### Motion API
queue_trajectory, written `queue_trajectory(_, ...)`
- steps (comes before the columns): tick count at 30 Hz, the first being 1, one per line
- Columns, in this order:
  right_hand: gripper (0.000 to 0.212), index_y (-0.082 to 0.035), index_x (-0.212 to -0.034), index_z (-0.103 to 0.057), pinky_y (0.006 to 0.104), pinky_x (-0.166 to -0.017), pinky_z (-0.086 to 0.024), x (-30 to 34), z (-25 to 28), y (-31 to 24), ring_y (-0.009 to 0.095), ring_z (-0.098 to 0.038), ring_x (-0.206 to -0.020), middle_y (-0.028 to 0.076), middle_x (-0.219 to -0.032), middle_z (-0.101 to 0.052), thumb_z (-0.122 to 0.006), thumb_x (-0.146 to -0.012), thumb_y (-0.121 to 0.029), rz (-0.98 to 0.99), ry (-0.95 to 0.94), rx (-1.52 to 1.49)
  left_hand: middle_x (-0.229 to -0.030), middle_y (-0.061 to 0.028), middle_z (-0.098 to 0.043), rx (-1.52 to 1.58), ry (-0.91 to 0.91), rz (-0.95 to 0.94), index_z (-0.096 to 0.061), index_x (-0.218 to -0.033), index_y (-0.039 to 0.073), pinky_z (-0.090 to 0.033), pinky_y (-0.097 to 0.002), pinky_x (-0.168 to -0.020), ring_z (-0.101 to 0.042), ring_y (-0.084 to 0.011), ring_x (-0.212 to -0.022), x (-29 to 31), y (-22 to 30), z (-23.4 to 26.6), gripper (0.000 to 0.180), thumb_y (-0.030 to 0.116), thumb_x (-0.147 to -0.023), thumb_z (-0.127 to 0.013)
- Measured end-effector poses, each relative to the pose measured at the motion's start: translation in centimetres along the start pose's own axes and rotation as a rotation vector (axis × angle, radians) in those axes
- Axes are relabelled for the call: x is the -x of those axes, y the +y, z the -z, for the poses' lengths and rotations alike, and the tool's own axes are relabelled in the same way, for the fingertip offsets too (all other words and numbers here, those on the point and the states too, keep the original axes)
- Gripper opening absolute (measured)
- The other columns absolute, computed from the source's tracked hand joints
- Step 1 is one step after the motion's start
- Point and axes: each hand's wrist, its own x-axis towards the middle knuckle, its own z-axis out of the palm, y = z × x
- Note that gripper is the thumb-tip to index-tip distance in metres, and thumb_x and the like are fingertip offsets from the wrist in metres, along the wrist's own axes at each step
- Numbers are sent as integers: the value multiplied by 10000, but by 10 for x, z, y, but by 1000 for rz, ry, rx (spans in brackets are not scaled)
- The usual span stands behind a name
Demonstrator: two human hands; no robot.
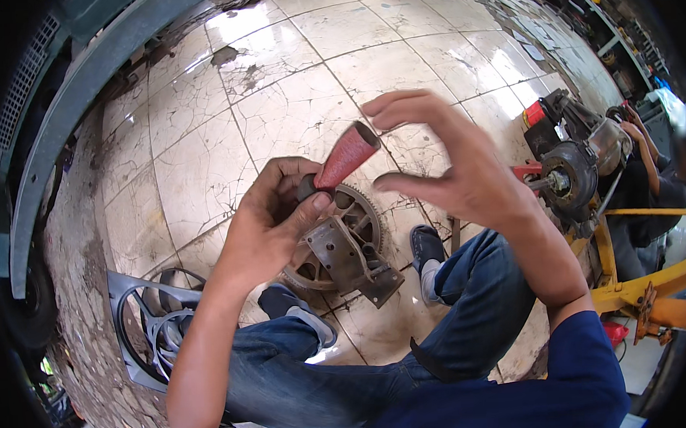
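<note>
Left hand (270, 217): gripping red tube (348, 156) by dark end
Right hand (452, 167): curved open, empty, right of tube
Gear (373, 222): floor (277, 117), below tube

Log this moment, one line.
Left hand: holding red tube | Right hand: open, empty, apart from tube | Toothed wheel: on tiled floor

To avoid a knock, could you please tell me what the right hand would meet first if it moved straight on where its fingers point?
Most likely the red piece in the left hand, though depth is unclear.
</note>
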Motion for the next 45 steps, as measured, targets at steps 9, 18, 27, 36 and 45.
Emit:
queue_trajectory(9,420,-84,-1056,-623,452,-940,-522,-6,4,-9,258,-672,-1051,134,-1156,-685,-840,-700,-36,272,29,67,-1176,-119,-608,-338,-28,-356,-555,-1258,18,-474,-315,-957,-618,-219,-1060,4,11,7,408,-38,-870,-669)
queue_trajectory(18,234,-167,-1028,-689,362,-846,-531,-1,3,-6,229,-652,-957,6,-1075,-664,-725,-803,-111,231,-32,92,-1077,-177,-589,-395,-128,-11,-582,-1212,-3,-479,-372,-877,-608,-322,-962,11,23,-4,288,81,-939,-551)
queue_trajectory(27,245,-90,-1025,-682,325,-768,-540,11,1,-10,235,-669,-897,56,-1000,-676,-771,-797,-97,-23,44,-64,-835,-73,-617,-684,79,-142,-560,-1082,3,-487,-287,-749,-589,-117,-802,11,23,-27,163,93,-960,-621)
queue_trajectory(36,159,-41,-941,-665,355,-897,-516,13,-6,11,265,-642,-1082,98,-1138,-664,-745,-841,-135,-28,-11,-361,-933,-109,-652,-618,7,-39,-547,-1151,-16,-481,-304,-791,-594,-145,-901,12,28,-41,269,130,-940,-629)
queue_trajectory(45,147,-13,-877,-641,365,-859,-512,17,-10,6,271,-669,-958,114,-1064,-701,-712,-880,-142,-181,-105,-444,-901,-55,-635,-395,-48,-37,-563,-1200,4,-492,-267,-718,-590,-97,-795,6,-2,-31,334,235,-975,-650)
